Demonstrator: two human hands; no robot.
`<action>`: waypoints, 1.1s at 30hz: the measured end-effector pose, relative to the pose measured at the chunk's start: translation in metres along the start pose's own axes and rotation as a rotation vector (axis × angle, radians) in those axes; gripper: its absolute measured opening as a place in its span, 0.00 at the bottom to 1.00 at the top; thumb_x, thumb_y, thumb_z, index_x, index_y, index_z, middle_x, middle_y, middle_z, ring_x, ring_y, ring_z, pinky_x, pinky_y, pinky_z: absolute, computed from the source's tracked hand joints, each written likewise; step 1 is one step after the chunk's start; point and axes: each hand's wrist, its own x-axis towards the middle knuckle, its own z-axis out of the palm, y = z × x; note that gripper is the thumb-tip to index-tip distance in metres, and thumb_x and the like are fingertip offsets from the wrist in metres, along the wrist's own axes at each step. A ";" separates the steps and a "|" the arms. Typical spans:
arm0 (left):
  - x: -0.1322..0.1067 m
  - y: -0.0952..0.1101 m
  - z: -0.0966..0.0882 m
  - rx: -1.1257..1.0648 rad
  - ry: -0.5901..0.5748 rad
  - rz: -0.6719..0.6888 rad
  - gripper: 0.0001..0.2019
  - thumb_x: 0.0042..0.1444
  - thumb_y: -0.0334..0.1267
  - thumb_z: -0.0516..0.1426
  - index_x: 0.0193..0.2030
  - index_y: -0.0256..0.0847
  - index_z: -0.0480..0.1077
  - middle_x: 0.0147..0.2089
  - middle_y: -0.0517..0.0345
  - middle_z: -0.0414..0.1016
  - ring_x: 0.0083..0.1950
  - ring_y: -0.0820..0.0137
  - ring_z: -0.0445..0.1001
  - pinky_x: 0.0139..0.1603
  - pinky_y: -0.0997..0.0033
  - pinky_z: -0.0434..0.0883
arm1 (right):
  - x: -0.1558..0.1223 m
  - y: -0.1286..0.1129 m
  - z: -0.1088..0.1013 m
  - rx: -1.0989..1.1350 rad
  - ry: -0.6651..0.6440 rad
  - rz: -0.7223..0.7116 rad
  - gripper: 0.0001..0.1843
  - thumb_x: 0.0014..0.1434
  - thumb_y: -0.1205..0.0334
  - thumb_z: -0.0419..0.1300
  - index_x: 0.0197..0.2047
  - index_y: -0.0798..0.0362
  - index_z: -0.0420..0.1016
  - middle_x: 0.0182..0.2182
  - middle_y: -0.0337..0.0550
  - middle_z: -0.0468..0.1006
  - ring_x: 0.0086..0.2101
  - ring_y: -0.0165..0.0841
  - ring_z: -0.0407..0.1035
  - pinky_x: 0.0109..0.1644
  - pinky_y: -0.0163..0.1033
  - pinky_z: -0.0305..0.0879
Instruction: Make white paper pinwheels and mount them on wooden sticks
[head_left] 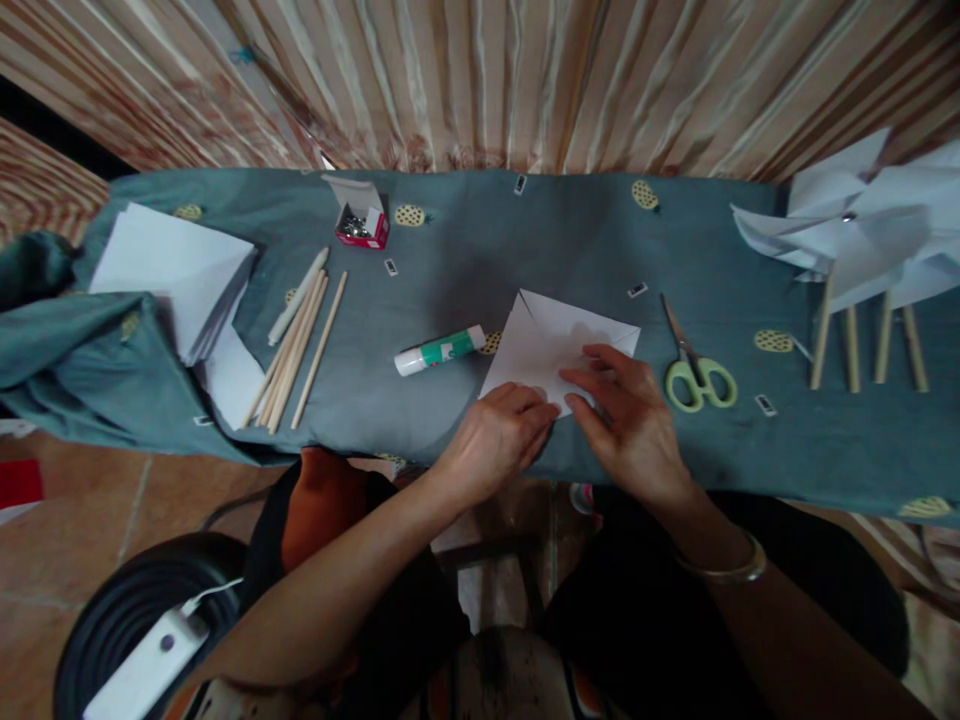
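Observation:
A white square of paper (pixel 544 345) with cut or creased lines at its corners lies on the cloth in front of me. My left hand (pixel 501 435) is closed at the paper's near edge, fingers curled and pressed on it. Stretched over the right part of the paper is my right hand (pixel 626 415), its fingers apart and the tips touching or just above the sheet. A glue stick (pixel 441 350) with its cap on lies left of the paper. Scissors with green handles (pixel 697 375) rest to the right, blades pointing away.
At the left are a stack of white paper (pixel 169 265), several wooden sticks (pixel 296 350) and a white candle-like stick (pixel 300 295). An open red box (pixel 361 215) of small metal pieces stands behind. Paper pinwheels (pixel 855 230) on sticks lie far right. A curtain (pixel 487 90) hangs behind the table.

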 end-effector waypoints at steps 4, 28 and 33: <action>0.000 0.001 -0.001 0.010 -0.018 -0.004 0.10 0.66 0.32 0.52 0.44 0.35 0.75 0.39 0.51 0.77 0.42 0.66 0.75 0.42 0.67 0.76 | 0.000 -0.001 0.002 -0.022 -0.053 -0.002 0.16 0.66 0.64 0.53 0.53 0.39 0.74 0.59 0.43 0.68 0.55 0.45 0.66 0.59 0.58 0.66; -0.001 0.001 0.002 0.059 -0.003 0.025 0.11 0.68 0.34 0.51 0.47 0.34 0.73 0.43 0.49 0.74 0.44 0.66 0.72 0.45 0.65 0.75 | 0.013 0.011 -0.009 -0.021 0.019 -0.030 0.27 0.64 0.68 0.50 0.66 0.47 0.63 0.65 0.51 0.66 0.64 0.48 0.61 0.66 0.61 0.59; 0.000 -0.001 -0.004 0.106 -0.061 0.046 0.10 0.67 0.34 0.52 0.45 0.35 0.74 0.42 0.50 0.74 0.44 0.66 0.73 0.43 0.67 0.75 | 0.030 0.032 -0.016 -0.092 -0.007 0.020 0.26 0.65 0.64 0.50 0.65 0.54 0.65 0.60 0.56 0.72 0.61 0.50 0.64 0.64 0.65 0.59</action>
